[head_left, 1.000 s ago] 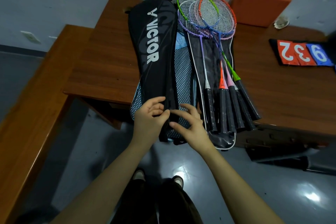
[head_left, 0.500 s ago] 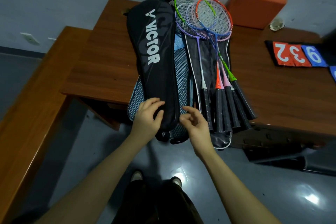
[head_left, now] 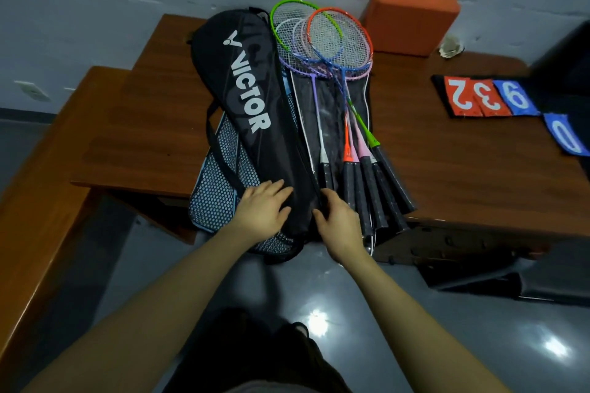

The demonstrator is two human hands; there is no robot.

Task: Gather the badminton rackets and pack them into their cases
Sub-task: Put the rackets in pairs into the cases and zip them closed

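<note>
My left hand has moved up to lie flat, fingers straight, on the black case, my right hand now curls on its edge, though I cannot tell the grip, so I think I open it for the rackets lying beside it on the table.

Left hand now flat on the black case near its near end, no longer pinching, right hand off the mesh and over at the case's right edge, beside the racket handles, fingers curled at the seam
</note>
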